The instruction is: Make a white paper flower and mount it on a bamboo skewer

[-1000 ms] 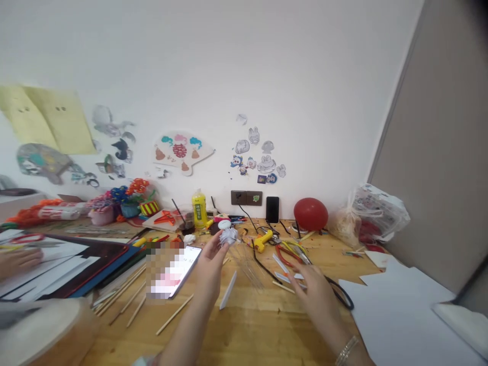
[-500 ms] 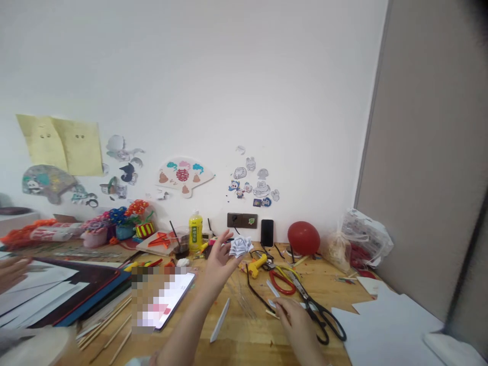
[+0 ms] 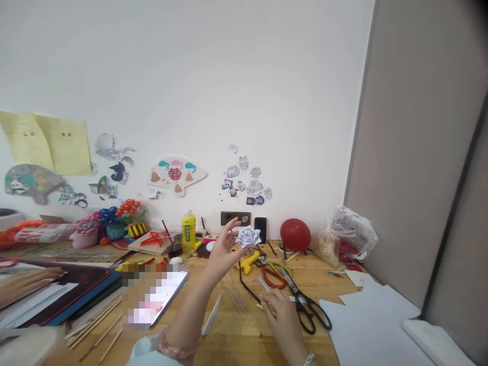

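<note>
My left hand (image 3: 224, 250), raised over the table, holds a white folded paper flower (image 3: 248, 237) between thumb and fingers. Low over the wood, my right hand (image 3: 281, 314) has its fingertips pinched together. A short pale stick end (image 3: 260, 306) shows beside those fingertips; whether they grip it is unclear. Near this hand lie a black cord (image 3: 246, 285), a narrow white paper strip (image 3: 264, 283) and black-handled scissors (image 3: 310, 310). A pointed white paper piece (image 3: 212, 315) rests on the table by my left forearm.
Red-handled scissors (image 3: 274, 277), a yellow glue gun (image 3: 250, 263) and a red balloon (image 3: 295, 234) lie farther back. White sheets (image 3: 366, 320) cover the right side. Left are a phone (image 3: 168, 292), wooden sticks (image 3: 95, 321) and another person's hand (image 3: 32, 282). A yellow bottle (image 3: 188, 230) stands behind.
The view has shifted a little, so the scene sits further left. My left hand still holds the paper flower. The other person's hand at left has moved further into view over the papers.
</note>
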Demonstrator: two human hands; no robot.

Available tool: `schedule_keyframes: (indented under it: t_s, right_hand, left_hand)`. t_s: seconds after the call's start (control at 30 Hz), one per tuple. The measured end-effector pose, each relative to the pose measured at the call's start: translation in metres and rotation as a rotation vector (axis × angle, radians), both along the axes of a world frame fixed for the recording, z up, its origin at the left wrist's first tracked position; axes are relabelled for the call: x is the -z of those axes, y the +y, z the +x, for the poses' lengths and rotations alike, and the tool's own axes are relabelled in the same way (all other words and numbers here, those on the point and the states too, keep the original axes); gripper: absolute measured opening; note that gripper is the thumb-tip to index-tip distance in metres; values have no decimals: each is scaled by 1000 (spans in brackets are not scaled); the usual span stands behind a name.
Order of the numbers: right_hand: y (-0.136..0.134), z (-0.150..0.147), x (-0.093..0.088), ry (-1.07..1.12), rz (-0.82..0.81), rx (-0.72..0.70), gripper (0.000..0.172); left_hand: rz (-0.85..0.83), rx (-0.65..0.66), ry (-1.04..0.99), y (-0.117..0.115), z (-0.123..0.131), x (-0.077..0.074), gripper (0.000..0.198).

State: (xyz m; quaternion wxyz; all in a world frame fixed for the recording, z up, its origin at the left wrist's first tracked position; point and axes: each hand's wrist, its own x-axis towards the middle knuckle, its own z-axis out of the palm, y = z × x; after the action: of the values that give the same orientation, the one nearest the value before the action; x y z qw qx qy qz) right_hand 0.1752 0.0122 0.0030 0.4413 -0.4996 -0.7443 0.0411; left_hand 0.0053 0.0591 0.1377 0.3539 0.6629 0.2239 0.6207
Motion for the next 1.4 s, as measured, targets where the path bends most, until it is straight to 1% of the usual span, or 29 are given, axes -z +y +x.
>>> schedule_keyframes:
  t_s: [0.13,0.23,0.3,0.5,0.67,0.9,1.03,1.17,1.4]
  right_hand:
    - [-4,-4,-3,-35,7,43,25]
    - [-5,-7,-4,-58,-33,56,21]
    - [-5,-8,-4,-61,-60,45,20]
    - [-4,-11,-3,-50,-115,20,18]
    - [-6,-13,2,-20,-161,3,18]
    - [-4,-15,5,-3,-191,-7,16]
    - [-6,-15,2,7,-199,-5,15]
    - [-9,-15,-2,27,-202,2,18]
    - [-8,-13,-2,65,-168,4,21]
  left_hand:
    - [-42,-25,13,-1,7,2,48]
    - [-25,-65,38,-1,9,2,34]
    - [-7,-69,47,0,9,2,30]
    - [73,-54,142,3,6,4,29]
    - [91,-3,200,5,5,8,29]
    - [111,15,272,5,8,9,28]
    - [101,29,260,5,9,9,27]
    - [78,34,253,6,9,9,28]
    - [117,32,256,6,9,9,28]
